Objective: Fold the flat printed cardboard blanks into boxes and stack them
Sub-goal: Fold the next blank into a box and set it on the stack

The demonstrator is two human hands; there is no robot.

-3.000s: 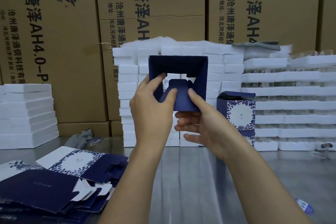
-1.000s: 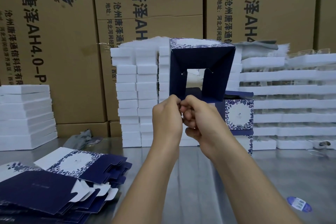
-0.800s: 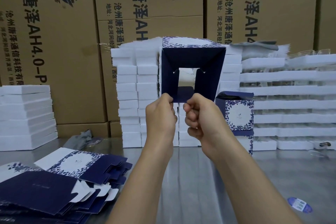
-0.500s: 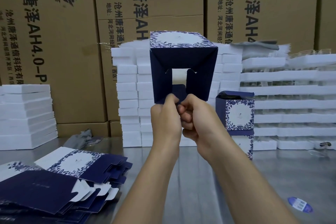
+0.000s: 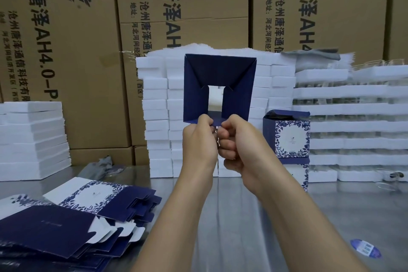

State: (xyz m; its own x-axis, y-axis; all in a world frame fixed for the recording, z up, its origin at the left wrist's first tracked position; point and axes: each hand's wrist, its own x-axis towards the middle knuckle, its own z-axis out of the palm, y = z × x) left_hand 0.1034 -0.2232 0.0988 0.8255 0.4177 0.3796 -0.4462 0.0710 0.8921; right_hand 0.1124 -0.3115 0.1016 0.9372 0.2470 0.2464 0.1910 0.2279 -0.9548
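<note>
I hold a half-formed navy box (image 5: 220, 77) up at chest height, its open end facing me, with flaps folded partway across its far end. My left hand (image 5: 198, 141) and my right hand (image 5: 236, 141) sit side by side under it, both pinching its lower front edge with curled fingers. A pile of flat navy and white floral blanks (image 5: 72, 216) lies on the table at the lower left. Two folded boxes (image 5: 291, 137) stand stacked to the right of my hands.
The steel table (image 5: 287, 216) runs under my arms. White foam trays are stacked at the left (image 5: 33, 139), behind the box (image 5: 159, 112) and at the right (image 5: 353, 117). Large brown cartons (image 5: 66, 51) wall the back. A blue sticker (image 5: 365, 248) lies at the lower right.
The box has tilted so its patterned top face no longer shows and has shifted slightly left. Both hands stay closed on its lower edge; three seconds ago my fingers were pressing a flap inside.
</note>
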